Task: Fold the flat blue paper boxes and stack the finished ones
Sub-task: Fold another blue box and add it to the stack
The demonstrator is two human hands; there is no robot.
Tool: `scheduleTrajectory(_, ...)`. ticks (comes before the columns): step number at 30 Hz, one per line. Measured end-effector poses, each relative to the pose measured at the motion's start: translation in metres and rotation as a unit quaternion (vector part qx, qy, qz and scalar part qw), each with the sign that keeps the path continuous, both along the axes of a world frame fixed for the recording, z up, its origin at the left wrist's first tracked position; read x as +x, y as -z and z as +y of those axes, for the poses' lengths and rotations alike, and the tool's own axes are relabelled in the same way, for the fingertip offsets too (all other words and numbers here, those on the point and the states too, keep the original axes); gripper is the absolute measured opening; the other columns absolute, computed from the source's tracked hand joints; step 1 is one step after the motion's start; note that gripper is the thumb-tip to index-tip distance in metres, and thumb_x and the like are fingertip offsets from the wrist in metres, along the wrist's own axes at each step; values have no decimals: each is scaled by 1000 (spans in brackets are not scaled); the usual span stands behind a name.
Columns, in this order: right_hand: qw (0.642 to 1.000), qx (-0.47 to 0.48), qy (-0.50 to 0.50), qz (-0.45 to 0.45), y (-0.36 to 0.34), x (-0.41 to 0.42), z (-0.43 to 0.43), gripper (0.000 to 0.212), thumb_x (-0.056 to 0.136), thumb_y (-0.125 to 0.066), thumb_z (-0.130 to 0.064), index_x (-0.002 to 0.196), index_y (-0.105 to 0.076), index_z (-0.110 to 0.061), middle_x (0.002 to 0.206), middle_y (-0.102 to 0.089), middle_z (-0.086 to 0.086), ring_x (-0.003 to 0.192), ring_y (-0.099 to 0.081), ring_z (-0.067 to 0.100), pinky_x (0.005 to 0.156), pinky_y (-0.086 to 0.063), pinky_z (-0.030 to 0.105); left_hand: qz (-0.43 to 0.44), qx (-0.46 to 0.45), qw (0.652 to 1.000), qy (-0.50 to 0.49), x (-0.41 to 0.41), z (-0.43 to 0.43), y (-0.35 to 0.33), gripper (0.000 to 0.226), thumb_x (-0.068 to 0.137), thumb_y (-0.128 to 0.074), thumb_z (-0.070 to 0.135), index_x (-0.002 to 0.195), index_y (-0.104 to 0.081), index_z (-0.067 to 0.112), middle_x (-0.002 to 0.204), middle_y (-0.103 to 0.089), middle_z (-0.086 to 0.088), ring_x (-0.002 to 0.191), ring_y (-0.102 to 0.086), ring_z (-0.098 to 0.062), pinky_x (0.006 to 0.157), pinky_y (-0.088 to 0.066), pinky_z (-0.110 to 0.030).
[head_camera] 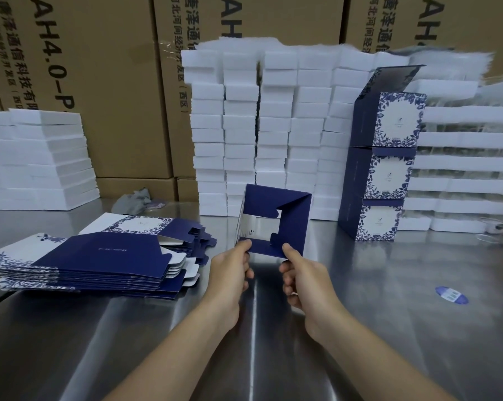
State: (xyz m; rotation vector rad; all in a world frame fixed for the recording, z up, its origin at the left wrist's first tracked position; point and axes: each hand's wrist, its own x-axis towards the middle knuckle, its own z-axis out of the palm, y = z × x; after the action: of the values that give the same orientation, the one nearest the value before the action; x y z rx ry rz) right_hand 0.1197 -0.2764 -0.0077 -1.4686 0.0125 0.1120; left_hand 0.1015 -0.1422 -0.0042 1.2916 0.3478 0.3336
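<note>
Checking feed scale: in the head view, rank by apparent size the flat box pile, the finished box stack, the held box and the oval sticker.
1. flat box pile (nearer camera, lead unsure)
2. finished box stack
3. held box
4. oval sticker

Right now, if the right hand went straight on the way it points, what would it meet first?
The right hand pinches the half-folded box; beyond it, probably the white foam stacks, though depth is unclear.
</note>
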Motion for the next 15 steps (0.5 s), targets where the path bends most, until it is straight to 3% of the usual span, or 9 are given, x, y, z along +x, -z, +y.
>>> scheduleTrajectory(9, 1000, 1, -10, 5, 1, 1, 1, 45, 101, -65, -50, 72, -64, -15, 54, -50, -3, 45, -46, 11, 44, -36, 22, -2, 0, 1000, 1, -2, 0, 1, 31, 100, -67, 39, 77, -60, 22, 57, -47, 7, 47, -47, -5, 58, -37, -28)
scheduleTrajectory(15, 998, 56, -22, 18, 2, 3, -2, 33, 105, -63, -33, 78, -62, -15, 54, -47, -5, 43, -41, 8, 42, -32, 20, 26, -6, 999, 31, -1, -6, 5, 42, 101, -66, 39, 63, -56, 24, 56, -50, 5, 52, -51, -9, 52, -38, -25)
